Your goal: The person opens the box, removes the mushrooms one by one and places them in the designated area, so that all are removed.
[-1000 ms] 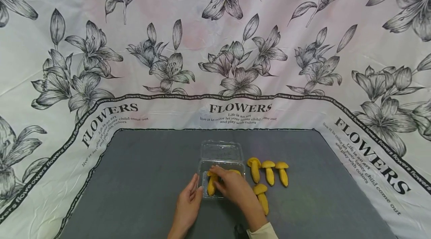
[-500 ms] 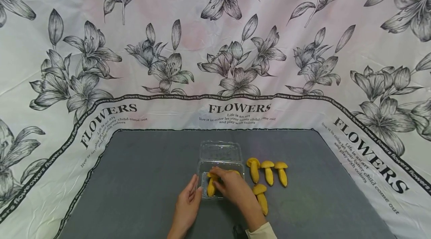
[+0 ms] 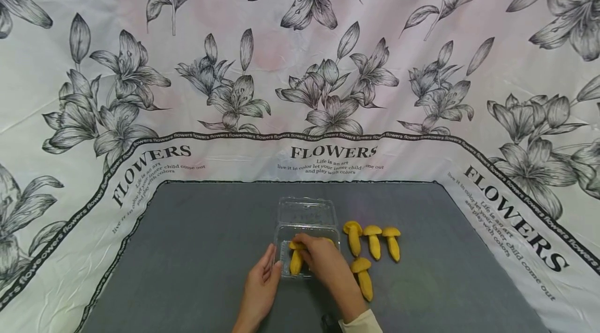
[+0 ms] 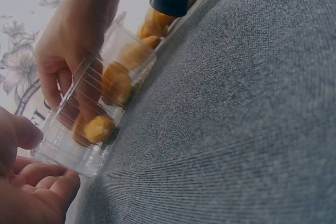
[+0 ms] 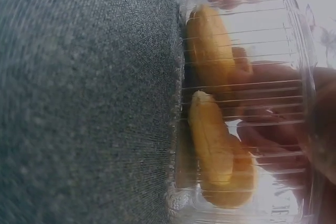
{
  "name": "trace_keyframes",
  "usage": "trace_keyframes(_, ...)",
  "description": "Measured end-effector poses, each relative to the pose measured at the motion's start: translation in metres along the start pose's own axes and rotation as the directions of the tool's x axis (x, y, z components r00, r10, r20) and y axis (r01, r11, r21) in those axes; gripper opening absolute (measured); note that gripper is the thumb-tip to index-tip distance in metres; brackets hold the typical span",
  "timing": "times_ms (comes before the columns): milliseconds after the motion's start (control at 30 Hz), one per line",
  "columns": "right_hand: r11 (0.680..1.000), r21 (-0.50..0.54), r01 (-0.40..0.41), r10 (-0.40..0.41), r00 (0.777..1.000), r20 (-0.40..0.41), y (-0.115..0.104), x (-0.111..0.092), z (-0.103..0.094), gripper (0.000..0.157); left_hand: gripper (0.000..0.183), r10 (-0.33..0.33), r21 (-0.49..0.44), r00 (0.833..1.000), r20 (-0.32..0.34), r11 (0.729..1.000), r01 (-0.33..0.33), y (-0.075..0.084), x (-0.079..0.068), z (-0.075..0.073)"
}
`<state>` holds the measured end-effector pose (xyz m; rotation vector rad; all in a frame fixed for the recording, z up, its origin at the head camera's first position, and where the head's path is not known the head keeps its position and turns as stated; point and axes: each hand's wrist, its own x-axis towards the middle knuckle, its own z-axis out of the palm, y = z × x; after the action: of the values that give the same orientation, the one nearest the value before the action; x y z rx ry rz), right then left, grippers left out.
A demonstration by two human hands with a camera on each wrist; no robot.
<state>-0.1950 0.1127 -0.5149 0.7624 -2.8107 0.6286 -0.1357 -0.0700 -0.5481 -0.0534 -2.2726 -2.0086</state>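
Observation:
A clear plastic clamshell box point(image 4: 68, 150) stands on the grey cloth, its lid point(image 3: 307, 212) folded back. Beside its left wall is my left hand point(image 3: 259, 288); in the left wrist view thumb and curled fingers grip the box's near end. My right hand point(image 3: 324, 264) reaches inside, pinching a yellow mushroom point(image 3: 296, 263) by its cap end, stem toward me. Another yellow mushroom point(image 5: 210, 140) lies in the box, seen through the ribbed wall in the right wrist view and mostly hidden by my right hand in the head view.
Right of the box, several yellow mushrooms point(image 3: 374, 243) lie on the grey cloth point(image 3: 211, 234), one mushroom point(image 3: 362, 278) closer to my right forearm. A white flower-printed sheet point(image 3: 225, 161) rises behind and along both sides.
The pinched mushroom has shifted slightly to the right inside the box, and my right hand's fingers have turned a little with it. My left hand has stayed against the box.

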Motion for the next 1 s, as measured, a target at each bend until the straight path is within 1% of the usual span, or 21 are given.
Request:
trace_keyframes(133,1.0,0.007,-0.015,0.015,1.0,0.023,-0.0006,0.0009,-0.0006,0.029,0.054,0.017,-0.003,1.0,-0.008,1.0,-0.017,-0.0006,-0.0009,0.0001)
trace_keyframes(233,1.0,0.02,-0.011,0.01,1.0,0.027,-0.0004,0.001,-0.0013,0.028,0.054,0.018,-0.012,1.0,-0.013,1.0,-0.019,-0.0004,-0.0012,0.0003)
trace_keyframes(433,1.0,0.027,0.001,-0.002,1.0,0.009,0.0008,0.0006,-0.0002,0.024,0.055,-0.007,-0.004,1.0,-0.009,1.0,0.007,0.0005,-0.0011,0.0002)
trace_keyframes(567,1.0,0.012,-0.003,0.003,1.0,-0.002,0.0017,0.001,0.0019,0.023,0.055,-0.002,-0.004,1.0,-0.011,1.0,0.002,0.0006,-0.0009,0.0003)
trace_keyframes(700,1.0,-0.001,0.01,-0.01,1.0,-0.016,0.0012,0.0007,0.0015,0.023,0.055,-0.001,-0.005,1.0,-0.015,1.0,0.001,0.0005,-0.0009,0.0005)
trace_keyframes(1000,0.999,0.019,0.029,-0.028,0.999,-0.046,0.0015,-0.0004,-0.0021,0.025,0.055,0.0,0.002,1.0,-0.015,1.0,0.0,0.0002,-0.0006,0.0013)
